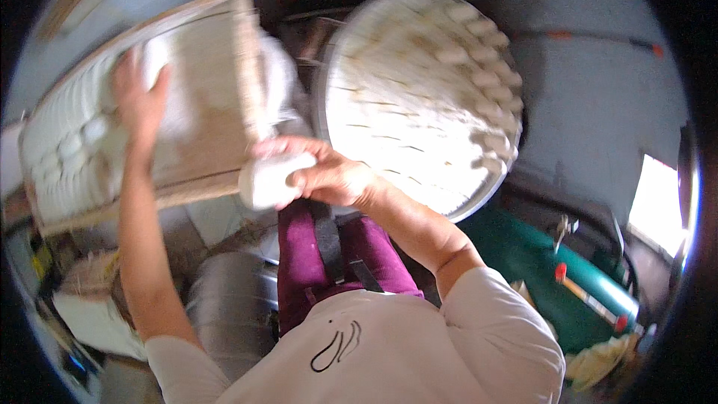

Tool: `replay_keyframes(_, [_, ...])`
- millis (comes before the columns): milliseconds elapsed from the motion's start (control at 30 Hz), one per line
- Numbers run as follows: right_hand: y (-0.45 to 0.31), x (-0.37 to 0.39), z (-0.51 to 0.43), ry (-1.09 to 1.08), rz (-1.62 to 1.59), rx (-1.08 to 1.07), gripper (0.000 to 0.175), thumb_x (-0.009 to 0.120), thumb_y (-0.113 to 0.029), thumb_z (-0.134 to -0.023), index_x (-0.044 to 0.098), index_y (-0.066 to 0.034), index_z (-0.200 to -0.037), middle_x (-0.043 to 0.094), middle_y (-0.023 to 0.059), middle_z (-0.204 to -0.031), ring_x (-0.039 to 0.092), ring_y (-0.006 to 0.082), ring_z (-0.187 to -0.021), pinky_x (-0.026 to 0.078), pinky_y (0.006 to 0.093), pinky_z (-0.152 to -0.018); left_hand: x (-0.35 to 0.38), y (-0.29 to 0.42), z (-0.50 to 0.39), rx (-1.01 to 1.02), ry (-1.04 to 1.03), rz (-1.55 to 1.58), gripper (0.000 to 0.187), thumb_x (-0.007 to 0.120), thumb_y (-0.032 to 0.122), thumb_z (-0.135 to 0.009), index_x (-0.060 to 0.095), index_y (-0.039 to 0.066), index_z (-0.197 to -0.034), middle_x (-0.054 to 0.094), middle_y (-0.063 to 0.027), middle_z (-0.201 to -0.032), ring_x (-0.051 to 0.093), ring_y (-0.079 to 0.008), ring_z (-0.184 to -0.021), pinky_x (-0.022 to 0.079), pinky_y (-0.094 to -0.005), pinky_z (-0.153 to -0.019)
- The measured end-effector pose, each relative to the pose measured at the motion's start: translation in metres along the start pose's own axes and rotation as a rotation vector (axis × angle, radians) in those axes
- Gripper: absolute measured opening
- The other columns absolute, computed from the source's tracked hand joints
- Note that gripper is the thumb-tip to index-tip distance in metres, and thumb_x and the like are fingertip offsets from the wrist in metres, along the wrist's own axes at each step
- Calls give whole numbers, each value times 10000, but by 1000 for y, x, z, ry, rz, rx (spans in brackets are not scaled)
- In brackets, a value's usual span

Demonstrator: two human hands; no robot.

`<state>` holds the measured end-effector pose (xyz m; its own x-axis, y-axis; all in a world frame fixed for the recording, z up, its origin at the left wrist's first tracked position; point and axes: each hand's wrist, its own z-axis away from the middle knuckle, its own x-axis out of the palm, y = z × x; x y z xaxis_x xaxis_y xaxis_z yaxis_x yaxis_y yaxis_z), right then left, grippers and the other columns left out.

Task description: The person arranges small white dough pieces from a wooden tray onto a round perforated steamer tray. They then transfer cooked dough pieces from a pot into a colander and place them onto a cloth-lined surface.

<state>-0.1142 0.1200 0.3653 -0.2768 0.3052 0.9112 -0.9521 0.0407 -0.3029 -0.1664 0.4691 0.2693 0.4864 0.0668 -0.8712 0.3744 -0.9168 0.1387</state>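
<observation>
In my right hand is a white rounded piece, held between thumb and fingers just past the near right corner of a wooden tray. My left hand reaches over the tray, blurred, beside a white piece; whether it touches that piece I cannot tell. White pieces stand in close rows in the tray's left part, while its right part shows a bare board. To the right, a large round tray holds many pale rounded pieces, brightly lit at the near side.
A green cylindrical tank lies at the lower right, with a red-ended rod over it. Below the wooden tray stand a grey cylindrical container and a white sack-like thing. Pale cloth lies at bottom right.
</observation>
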Motion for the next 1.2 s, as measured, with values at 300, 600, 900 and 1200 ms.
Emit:
replay_keyframes(300, [-49,-91,188,640,496,-302,446,730,-75,-778,584,-60,-1199,629,84,-1145,591,199,-1065,484,334,-945,-58,19,-13,-801,-320,714,707,683,271,-791,395,66,-1403,415,-175,-1404,407,-294,-1294,362,-371,-1041])
replay_keyframes(600, [-151,-160,380,1539,1770,-214,404,758,-155,-739,662,-92,-1127,690,163,-994,691,223,-862,549,327,-777,-134,280,96,-1089,-723,2105,913,759,363,-655,324,-5,-1368,427,-183,-1266,444,-321,-1198,446,-530,-955])
replay_keyframes(900, [-189,-257,356,1298,1926,136,461,727,-229,-712,642,-91,-1143,636,186,-1078,627,343,-946,514,386,-816,-82,471,152,-1226,-1059,2351,922,817,168,-660,311,112,-1429,463,-139,-1251,470,-293,-1174,424,-486,-999])
replay_keyframes(1200, [-102,-142,349,999,748,-247,557,680,-136,-848,460,-81,-1357,510,160,-1313,562,240,-1129,562,333,-821,-85,538,154,-1242,-1024,2220,840,683,296,-843,160,137,-1481,389,-166,-1396,431,-320,-1264,346,-504,-1067])
